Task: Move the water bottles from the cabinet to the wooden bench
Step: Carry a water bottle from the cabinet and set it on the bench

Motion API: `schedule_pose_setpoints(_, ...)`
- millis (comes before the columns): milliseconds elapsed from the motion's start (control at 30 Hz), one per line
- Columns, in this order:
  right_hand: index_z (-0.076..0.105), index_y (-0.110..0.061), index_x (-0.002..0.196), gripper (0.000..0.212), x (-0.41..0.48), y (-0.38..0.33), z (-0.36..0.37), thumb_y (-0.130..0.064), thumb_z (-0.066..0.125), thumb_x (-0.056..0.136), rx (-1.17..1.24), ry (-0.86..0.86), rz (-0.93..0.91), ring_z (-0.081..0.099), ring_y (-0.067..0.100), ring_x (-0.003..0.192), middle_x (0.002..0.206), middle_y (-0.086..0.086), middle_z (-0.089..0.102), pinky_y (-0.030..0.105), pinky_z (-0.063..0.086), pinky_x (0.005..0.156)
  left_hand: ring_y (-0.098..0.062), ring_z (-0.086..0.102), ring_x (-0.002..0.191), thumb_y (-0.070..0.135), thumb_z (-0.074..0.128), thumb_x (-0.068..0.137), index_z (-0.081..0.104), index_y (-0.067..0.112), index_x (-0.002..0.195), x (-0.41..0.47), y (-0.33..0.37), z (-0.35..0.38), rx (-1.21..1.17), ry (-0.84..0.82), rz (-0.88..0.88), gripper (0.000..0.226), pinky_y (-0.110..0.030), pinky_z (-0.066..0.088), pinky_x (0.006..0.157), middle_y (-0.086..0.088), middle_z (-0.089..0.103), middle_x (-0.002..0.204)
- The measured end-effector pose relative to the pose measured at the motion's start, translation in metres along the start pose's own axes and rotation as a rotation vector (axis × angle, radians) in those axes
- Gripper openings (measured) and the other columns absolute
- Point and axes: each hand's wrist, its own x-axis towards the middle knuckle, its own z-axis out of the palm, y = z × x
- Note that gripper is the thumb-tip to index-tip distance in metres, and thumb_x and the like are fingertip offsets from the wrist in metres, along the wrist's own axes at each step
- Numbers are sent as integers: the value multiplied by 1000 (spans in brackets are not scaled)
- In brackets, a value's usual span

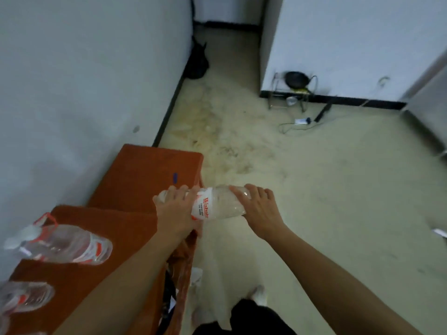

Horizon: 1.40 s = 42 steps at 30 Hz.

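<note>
At the bottom of the frame I see my two bare forearms reaching forward, with dark trousers and a pale shoe below them. My left hand point(177, 209) is wrapped around one end of a clear plastic water bottle point(212, 206), fingers curled over the top of it. My right hand point(257, 207) is closed over the other end, fingertips pressed on the plastic. Both hands are clamped on this one bottle. It lies on its side, long axis running left to right across the middle of the frame, white and red label facing up.

The bottle hangs just past the right edge of the wooden bench point(135, 187), so the bench top lies to the left of the grip, and I judge my left hand to be the nearer one for setting it down there.

At lower left, two more bottles point(65, 245) point(24, 297) already lie on the reddish-brown bench.

Farther off, in the upper right, a dark pan sits on a small wire stand point(294, 93) against a white wall. The cabinet is not in view.
</note>
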Motion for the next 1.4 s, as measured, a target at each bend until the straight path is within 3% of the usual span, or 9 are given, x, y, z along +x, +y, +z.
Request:
schedule_pose_setpoints(200, 33, -37, 150, 100, -99, 100, -89, -8, 83, 69, -50, 220, 311, 62, 31, 106, 130, 12, 58, 45, 44, 95, -38, 50, 117, 32, 88, 49, 46, 27, 136, 21, 144, -78, 23, 230, 313, 96, -66, 41, 87, -8, 58, 126)
schedule_pose_setpoints(433, 30, -36, 153, 103, -300, 220, -142, -1, 79, 69, -153, 388, 600, 56, 33, 114, 136, 16, 53, 48, 39, 104, -40, 48, 123, 26, 89, 52, 51, 24, 135, -42, 366, -115, -51, 430, 646, 92, -64, 37, 90, -10, 58, 131)
schedule_pose_setpoints(733, 31, -39, 152, 110, -667, 363, -186, 4, 80, 63, -282, 419, 1076, 55, 35, 114, 135, 17, 53, 49, 38, 106, -36, 53, 118, 26, 91, 48, 49, 28, 132, -237, 722, -111, -213, 340, 1135, 94, -59, 38, 88, -4, 60, 124)
schedule_pose_setpoints(1167, 31, -36, 151, 109, -1063, 510, -191, 0, 84, 63, -445, 383, 1592, 53, 34, 115, 134, 17, 53, 50, 42, 104, -36, 52, 120, 31, 91, 48, 50, 26, 136, -471, 1145, -53, -304, 240, 1679, 97, -64, 40, 91, -6, 58, 129)
schedule_pose_setpoints(1300, 30, -37, 153, 108, -1200, 566, -212, 1, 82, 66, -535, 317, 1770, 52, 33, 117, 135, 14, 50, 47, 33, 108, -38, 52, 119, 32, 89, 52, 52, 22, 135, -569, 1300, -45, -377, 188, 1867, 91, -66, 39, 90, -7, 59, 127)
schedule_pose_setpoints(1400, 32, -37, 152, 105, -1278, 579, -230, 2, 80, 67, -600, 292, 1855, 53, 34, 117, 135, 14, 51, 47, 29, 109, -38, 53, 120, 34, 89, 56, 53, 20, 135, -636, 1373, -45, -428, 157, 1969, 88, -65, 41, 87, -9, 60, 127)
